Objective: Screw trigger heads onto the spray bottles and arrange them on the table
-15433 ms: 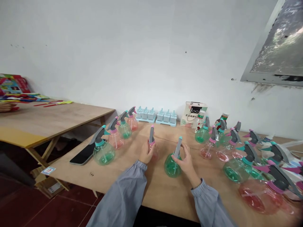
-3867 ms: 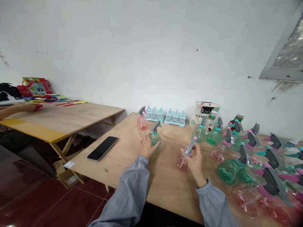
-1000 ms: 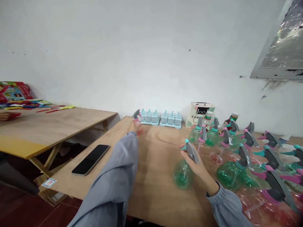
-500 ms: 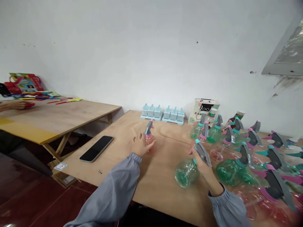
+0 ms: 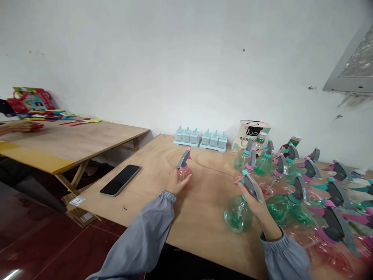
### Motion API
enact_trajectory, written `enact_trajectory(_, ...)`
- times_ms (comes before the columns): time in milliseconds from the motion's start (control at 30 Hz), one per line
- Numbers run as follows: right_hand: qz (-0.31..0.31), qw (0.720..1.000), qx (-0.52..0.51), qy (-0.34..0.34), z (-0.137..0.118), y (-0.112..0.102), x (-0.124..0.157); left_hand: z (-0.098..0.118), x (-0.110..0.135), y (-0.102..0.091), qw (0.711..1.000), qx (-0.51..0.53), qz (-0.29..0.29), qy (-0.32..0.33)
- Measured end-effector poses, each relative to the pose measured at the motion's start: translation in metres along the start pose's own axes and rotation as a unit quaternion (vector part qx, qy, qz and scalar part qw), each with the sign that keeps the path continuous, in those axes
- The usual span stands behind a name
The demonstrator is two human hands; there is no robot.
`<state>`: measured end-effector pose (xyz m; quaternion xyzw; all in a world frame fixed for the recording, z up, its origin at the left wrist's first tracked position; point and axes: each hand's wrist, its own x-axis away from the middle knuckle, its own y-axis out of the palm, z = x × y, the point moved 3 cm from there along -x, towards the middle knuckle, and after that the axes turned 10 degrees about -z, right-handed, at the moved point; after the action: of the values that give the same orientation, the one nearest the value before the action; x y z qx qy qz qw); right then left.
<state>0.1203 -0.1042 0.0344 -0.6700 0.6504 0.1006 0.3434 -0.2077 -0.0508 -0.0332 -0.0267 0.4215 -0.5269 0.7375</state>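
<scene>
My left hand (image 5: pixel 176 182) is closed around the body of a pink spray bottle (image 5: pixel 185 174), which stands upright on the wooden table with its grey sprayer head above my fingers. In my right hand (image 5: pixel 253 201) is a green spray bottle (image 5: pixel 237 216), gripped at its grey and turquoise sprayer head. This bottle tilts slightly, and I cannot tell whether its base touches the table. Just right of that hand stands another green spray bottle (image 5: pixel 282 208), one of a crowd of pink and green spray bottles.
A black phone (image 5: pixel 120 180) lies on the table's left side. Two light-blue ice-pop moulds (image 5: pixel 186 137) and a printed box (image 5: pixel 247 136) stand along the wall. At a second table (image 5: pixel 87 142) on the left, another person's hand (image 5: pixel 19 126) rests near red pieces.
My left hand's fingers have closed round the pink bottle, where they were raised beside it. My right hand has shifted slightly right with the green bottle.
</scene>
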Motion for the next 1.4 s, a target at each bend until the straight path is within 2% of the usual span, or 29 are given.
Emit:
enact_trajectory(100, -0.020, 1.000, 0.011, -0.015, -0.002, -0.001, 0.002, 0.002, 0.000, -0.001, 1.000, -0.007, 0.002, -0.004)
enact_trajectory(300, 0.090, 0.994, 0.065, 0.019, -0.007, -0.004, 0.011, 0.010, 0.003, -0.005, 0.998, -0.053, 0.007, -0.015)
enact_trajectory(433, 0.077, 0.992, 0.097, 0.016, -0.010, -0.011, 0.015, 0.015, 0.009, -0.004, 0.996, -0.091, -0.007, -0.013)
enact_trajectory(600, 0.101, 0.988, 0.111, 0.039, 0.014, -0.020, 0.023, 0.027, 0.027, 0.009, 0.997, -0.062, -0.046, 0.024)
enact_trajectory(733, 0.109, 0.991, 0.056, 0.052, 0.038, -0.015, 0.034, 0.040, 0.047, 0.019, 0.997, -0.041, -0.059, 0.015)
enact_trajectory(833, 0.141, 0.989, 0.021, 0.040, 0.040, -0.012, 0.043, 0.044, 0.053, 0.019, 0.998, 0.020, -0.064, -0.001)
enact_trajectory(967, 0.158, 0.987, 0.001, 0.036, 0.041, -0.009, 0.055, 0.044, 0.038, 0.011, 0.984, 0.152, -0.085, -0.019)
enact_trajectory(1100, 0.163, 0.985, 0.033, 0.041, 0.050, -0.005, 0.068, 0.055, 0.011, 0.012, 0.952, 0.253, -0.173, -0.013)
enact_trajectory(1267, 0.160, 0.984, 0.066, 0.031, 0.055, -0.004, 0.082, 0.075, -0.006, 0.021, 0.934, 0.286, -0.214, 0.021)
enact_trajectory(1400, 0.155, 0.985, 0.070, 0.026, 0.054, -0.005, 0.085, 0.079, -0.006, 0.022, 0.941, 0.255, -0.219, 0.049)
